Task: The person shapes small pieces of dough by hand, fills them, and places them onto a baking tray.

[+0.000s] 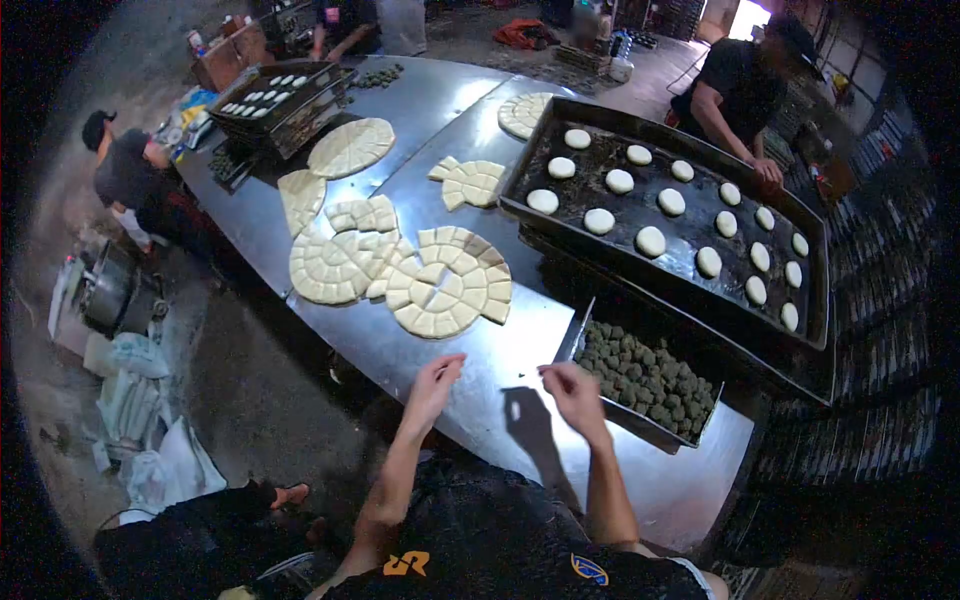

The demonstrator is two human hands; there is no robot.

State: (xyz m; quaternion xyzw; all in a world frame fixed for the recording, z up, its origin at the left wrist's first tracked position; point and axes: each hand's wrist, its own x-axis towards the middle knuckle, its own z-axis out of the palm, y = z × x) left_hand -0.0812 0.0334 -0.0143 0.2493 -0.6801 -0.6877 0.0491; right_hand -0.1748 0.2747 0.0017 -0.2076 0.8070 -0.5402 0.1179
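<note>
Metal-topped table (pixel 555 302); bare grey floor (pixel 268 395); bright opening (pixel 750 18) at upper right; racks (pixel 860 350) along right side

Speck (pixel 521 375) between left hand (pixel 434 388) and right hand (pixel 575 392) too small to identify, lower tray (pixel 815 382) beyond mostly hidden, farthest person (pixel 347 20) top-cropped

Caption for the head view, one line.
Head view: both hands over a metal table, near cut dough rounds, dark filling balls and a large baking tray.

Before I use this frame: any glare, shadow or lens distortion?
Head view: fisheye bends the table, corners black; glare whitens the metal in front of the hands; dark shadow beside the right hand; bright opening at the back blown out; racks at image right sink into gloom.
</note>
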